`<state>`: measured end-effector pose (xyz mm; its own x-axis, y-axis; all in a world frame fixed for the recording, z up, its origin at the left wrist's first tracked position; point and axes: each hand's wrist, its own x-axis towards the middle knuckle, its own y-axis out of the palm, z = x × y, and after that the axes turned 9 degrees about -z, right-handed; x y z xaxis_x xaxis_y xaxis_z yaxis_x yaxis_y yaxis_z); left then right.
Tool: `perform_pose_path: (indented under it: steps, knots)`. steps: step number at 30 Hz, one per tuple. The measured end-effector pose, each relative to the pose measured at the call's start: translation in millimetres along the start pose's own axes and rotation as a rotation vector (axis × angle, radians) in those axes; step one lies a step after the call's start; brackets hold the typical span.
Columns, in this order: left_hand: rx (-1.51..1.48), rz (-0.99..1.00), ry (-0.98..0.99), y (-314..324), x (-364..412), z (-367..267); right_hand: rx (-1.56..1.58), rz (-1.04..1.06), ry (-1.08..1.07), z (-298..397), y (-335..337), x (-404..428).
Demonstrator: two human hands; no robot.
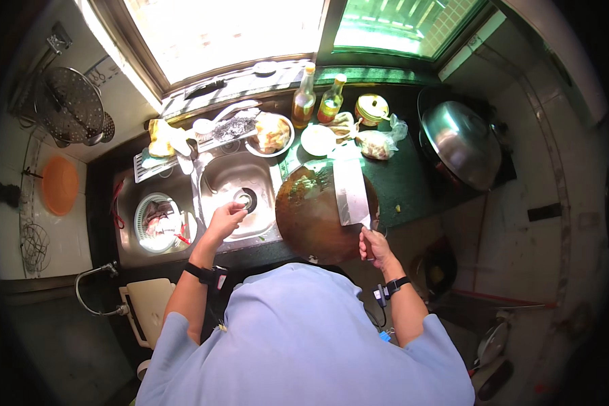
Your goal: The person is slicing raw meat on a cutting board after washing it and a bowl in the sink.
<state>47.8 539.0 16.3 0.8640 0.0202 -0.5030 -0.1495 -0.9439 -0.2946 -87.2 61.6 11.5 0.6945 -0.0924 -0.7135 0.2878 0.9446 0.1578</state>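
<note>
My right hand (375, 247) is closed around the handle of a broad cleaver (350, 190). Its blade points away from me above the right part of a round wooden chopping block (309, 213). My left hand (227, 221) reaches over the steel sink basin (218, 175), its fingertips by the dark drain (249, 200). The fingers are bent, and whether they pinch anything small is unclear. To the left, a white plastic basket (141, 215) of raw meat (160, 218) sits in the other basin.
Behind the block stand a white bowl (318, 140), two glass bottles (303, 101) (331, 99), a lidded pot (371, 109) and a plastic bag of food (378, 145). A bowl of food (274, 133) is behind the sink. A domed metal wok lid (462, 144) is at right.
</note>
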Motion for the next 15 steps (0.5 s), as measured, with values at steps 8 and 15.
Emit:
perform_pose_path:
  steps: [8, 15]
  knots:
    - [0.562, 0.191, 0.263, 71, -11, -52, 0.285, -0.071, -0.094, 8, -72, 10]
    - [0.640, 0.204, 0.266, 85, -17, -58, 0.467, -0.163, -0.101, 22, -99, 52]
